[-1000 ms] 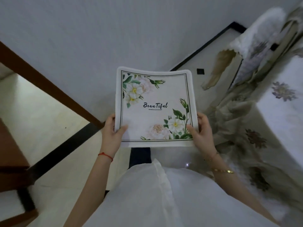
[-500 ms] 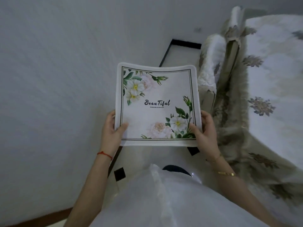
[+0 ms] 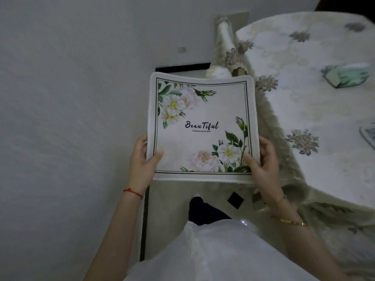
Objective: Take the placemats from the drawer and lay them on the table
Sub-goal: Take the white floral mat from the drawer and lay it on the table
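I hold a square white placemat (image 3: 203, 126) flat in front of me, printed with white flowers, green leaves and the word "Beautiful". My left hand (image 3: 142, 161) grips its lower left edge, thumb on top. My right hand (image 3: 261, 161) grips its lower right edge the same way. Whether more mats lie under it I cannot tell. The round table (image 3: 316, 110), covered with a pale flowered cloth, stands to the right of the mat. No drawer is in view.
A white wall (image 3: 71, 118) fills the left side. A covered chair (image 3: 223, 47) stands between wall and table. On the table lie a green and white item (image 3: 347, 77) and another at the right edge (image 3: 368, 134). Pale floor tiles (image 3: 172, 209) lie below.
The view has swung to the right: the brown furniture on the left is gone and the table top has come into sight. Both hands keep the same grip on the placemat.
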`<state>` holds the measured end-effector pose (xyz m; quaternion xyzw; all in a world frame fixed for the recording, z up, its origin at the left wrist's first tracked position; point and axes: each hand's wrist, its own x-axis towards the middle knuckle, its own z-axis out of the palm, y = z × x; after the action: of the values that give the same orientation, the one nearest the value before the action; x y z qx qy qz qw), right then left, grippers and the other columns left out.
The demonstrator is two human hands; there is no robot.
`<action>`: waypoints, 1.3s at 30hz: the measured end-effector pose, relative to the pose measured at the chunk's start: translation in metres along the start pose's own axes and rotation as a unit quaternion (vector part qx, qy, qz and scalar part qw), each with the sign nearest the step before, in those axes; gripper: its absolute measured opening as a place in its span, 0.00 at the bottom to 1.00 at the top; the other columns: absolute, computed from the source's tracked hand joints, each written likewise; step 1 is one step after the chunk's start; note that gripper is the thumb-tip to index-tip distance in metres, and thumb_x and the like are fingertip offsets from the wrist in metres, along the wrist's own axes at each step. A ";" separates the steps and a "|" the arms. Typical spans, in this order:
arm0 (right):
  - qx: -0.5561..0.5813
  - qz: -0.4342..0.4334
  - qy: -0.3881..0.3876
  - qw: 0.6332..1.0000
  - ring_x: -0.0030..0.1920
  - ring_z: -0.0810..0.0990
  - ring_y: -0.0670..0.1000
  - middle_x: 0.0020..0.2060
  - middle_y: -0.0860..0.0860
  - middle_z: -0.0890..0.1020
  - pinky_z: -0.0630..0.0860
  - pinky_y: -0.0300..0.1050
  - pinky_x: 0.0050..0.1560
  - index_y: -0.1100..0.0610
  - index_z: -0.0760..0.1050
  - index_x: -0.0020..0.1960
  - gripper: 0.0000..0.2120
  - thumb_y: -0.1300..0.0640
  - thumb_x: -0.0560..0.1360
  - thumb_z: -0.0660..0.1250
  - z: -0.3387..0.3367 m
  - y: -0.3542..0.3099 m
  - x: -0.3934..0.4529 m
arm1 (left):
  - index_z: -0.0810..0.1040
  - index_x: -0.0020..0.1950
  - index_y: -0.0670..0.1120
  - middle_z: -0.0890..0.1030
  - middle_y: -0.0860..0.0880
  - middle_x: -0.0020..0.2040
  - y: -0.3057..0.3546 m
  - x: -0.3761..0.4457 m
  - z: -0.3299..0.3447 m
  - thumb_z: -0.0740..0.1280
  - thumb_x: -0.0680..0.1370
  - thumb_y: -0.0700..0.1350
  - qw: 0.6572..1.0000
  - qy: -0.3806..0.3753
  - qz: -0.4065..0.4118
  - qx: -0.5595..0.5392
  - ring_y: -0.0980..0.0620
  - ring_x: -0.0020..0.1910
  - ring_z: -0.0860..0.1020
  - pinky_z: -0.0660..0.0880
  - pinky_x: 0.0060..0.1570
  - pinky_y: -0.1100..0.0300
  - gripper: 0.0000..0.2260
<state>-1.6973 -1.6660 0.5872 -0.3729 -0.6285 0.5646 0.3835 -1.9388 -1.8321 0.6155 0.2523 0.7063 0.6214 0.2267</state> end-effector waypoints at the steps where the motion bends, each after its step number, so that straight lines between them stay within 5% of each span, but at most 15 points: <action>1: 0.001 0.008 0.013 1.000 0.59 0.80 0.47 0.57 0.45 0.81 0.79 0.45 0.58 0.49 0.68 0.66 0.23 0.68 0.76 0.66 0.002 0.001 0.014 | 0.70 0.63 0.44 0.79 0.46 0.58 0.002 0.020 0.006 0.67 0.75 0.30 1.000 -0.015 0.005 0.004 0.56 0.53 0.80 0.77 0.54 0.64 0.20; 7: -0.003 0.040 0.091 0.995 0.57 0.81 0.46 0.58 0.47 0.80 0.80 0.44 0.55 0.53 0.67 0.67 0.22 0.65 0.76 0.67 0.004 0.007 0.088 | 0.70 0.64 0.42 0.78 0.41 0.59 0.010 0.133 0.053 0.67 0.75 0.30 0.994 -0.107 0.013 0.028 0.46 0.58 0.78 0.76 0.60 0.53 0.20; 11: -0.001 0.047 0.141 0.989 0.57 0.81 0.46 0.57 0.46 0.80 0.80 0.39 0.53 0.50 0.68 0.67 0.22 0.64 0.76 0.67 -0.004 0.008 0.123 | 0.72 0.60 0.50 0.79 0.49 0.57 0.018 0.190 0.087 0.68 0.75 0.32 0.984 -0.172 0.022 0.027 0.55 0.57 0.78 0.75 0.59 0.60 0.19; 16: 0.003 0.068 0.228 0.971 0.59 0.80 0.50 0.59 0.52 0.80 0.77 0.56 0.61 0.54 0.65 0.69 0.23 0.65 0.77 0.66 -0.022 0.013 0.151 | 0.73 0.58 0.53 0.81 0.55 0.52 0.024 0.254 0.147 0.68 0.75 0.32 0.965 -0.261 0.020 0.008 0.60 0.51 0.80 0.76 0.49 0.67 0.19; 21: -0.014 0.099 0.338 0.936 0.61 0.79 0.50 0.60 0.53 0.80 0.75 0.59 0.63 0.53 0.66 0.68 0.22 0.64 0.77 0.66 -0.039 0.023 0.169 | 0.72 0.61 0.47 0.80 0.50 0.54 0.024 0.313 0.228 0.66 0.74 0.28 0.924 -0.378 0.043 0.022 0.57 0.52 0.80 0.78 0.52 0.61 0.20; 27: -0.030 0.142 0.461 0.875 0.59 0.80 0.49 0.58 0.53 0.80 0.75 0.57 0.64 0.42 0.68 0.62 0.22 0.65 0.77 0.66 -0.057 0.045 0.211 | 0.73 0.59 0.53 0.81 0.50 0.56 0.012 0.377 0.340 0.66 0.74 0.29 0.858 -0.511 0.033 0.036 0.58 0.52 0.80 0.77 0.52 0.64 0.21; 32: -0.023 0.188 0.540 0.820 0.61 0.78 0.52 0.60 0.55 0.79 0.73 0.59 0.65 0.52 0.66 0.67 0.21 0.63 0.77 0.66 -0.079 0.067 0.249 | 0.70 0.64 0.44 0.79 0.45 0.60 0.000 0.409 0.441 0.66 0.74 0.29 0.809 -0.582 0.033 0.082 0.57 0.54 0.79 0.76 0.58 0.58 0.20; 39: -0.029 0.253 0.593 0.764 0.67 0.73 0.56 0.62 0.53 0.77 0.72 0.52 0.67 0.49 0.65 0.67 0.20 0.60 0.77 0.66 -0.118 0.102 0.280 | 0.69 0.66 0.43 0.75 0.46 0.64 -0.031 0.415 0.543 0.66 0.75 0.33 0.754 -0.641 0.043 0.140 0.50 0.64 0.72 0.70 0.64 0.58 0.20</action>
<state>-1.7064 -1.3549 0.5104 -0.7899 -0.1745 0.2886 0.5122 -1.9160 -1.1559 0.5141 0.6502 0.4632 0.2181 0.5614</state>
